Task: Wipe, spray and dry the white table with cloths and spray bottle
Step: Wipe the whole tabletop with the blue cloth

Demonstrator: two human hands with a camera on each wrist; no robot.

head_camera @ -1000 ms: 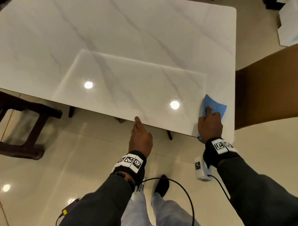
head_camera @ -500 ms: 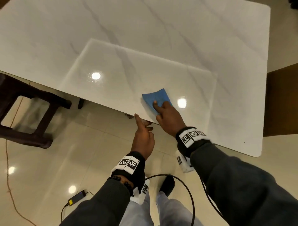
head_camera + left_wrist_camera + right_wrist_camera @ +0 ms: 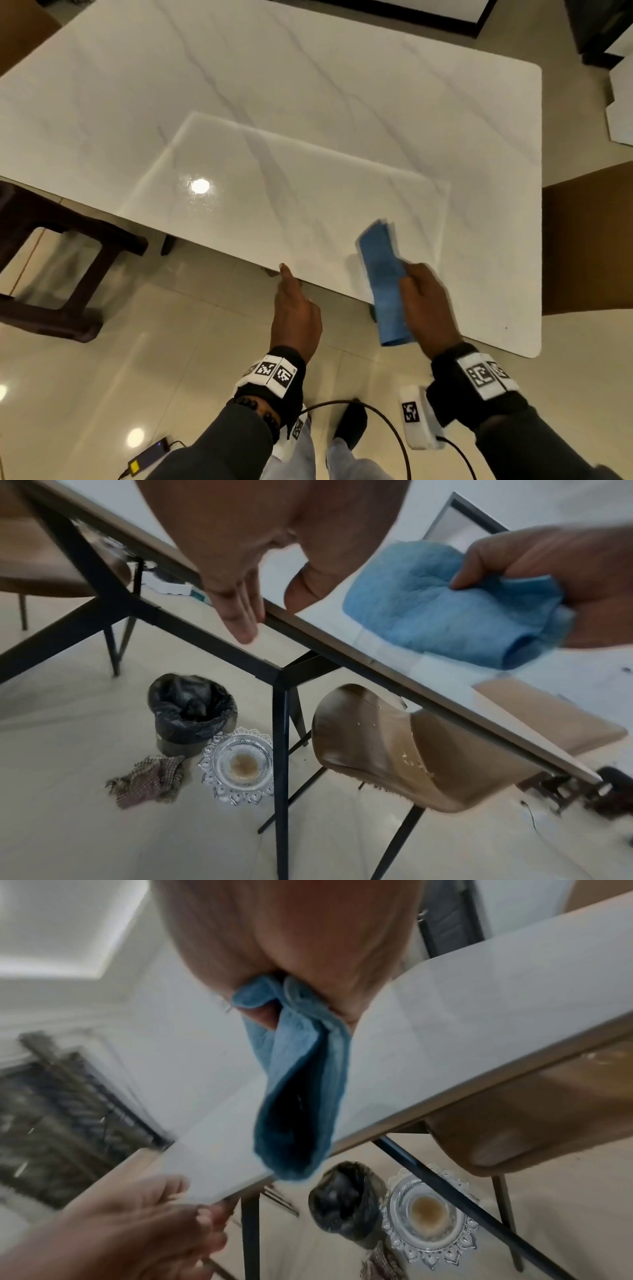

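The white marble-look table [image 3: 308, 102] fills the head view. My right hand [image 3: 424, 301] grips a folded blue cloth [image 3: 385, 284] at the table's near edge, right of centre. The cloth stands on edge and its lower end hangs past the rim; the left wrist view shows the cloth [image 3: 428, 601] bunched under the right hand's fingers [image 3: 548, 569]. In the right wrist view the cloth [image 3: 301, 1096] droops over the tabletop edge. My left hand [image 3: 291, 294] holds the near edge, thumb on top and fingers beneath [image 3: 240, 615]. No spray bottle is in view.
A brown chair [image 3: 589, 240] stands at the table's right end and a dark wooden bench [image 3: 51, 257] at the left. Under the table are a black-bagged bin [image 3: 192, 712], a glass dish [image 3: 240, 764] and a checked rag [image 3: 147, 780]. A charger [image 3: 147, 455] lies on the floor.
The right hand swept the cloth left along the near edge to the left hand, then back right, and the cloth now stands on edge. The left hand stayed on the edge.
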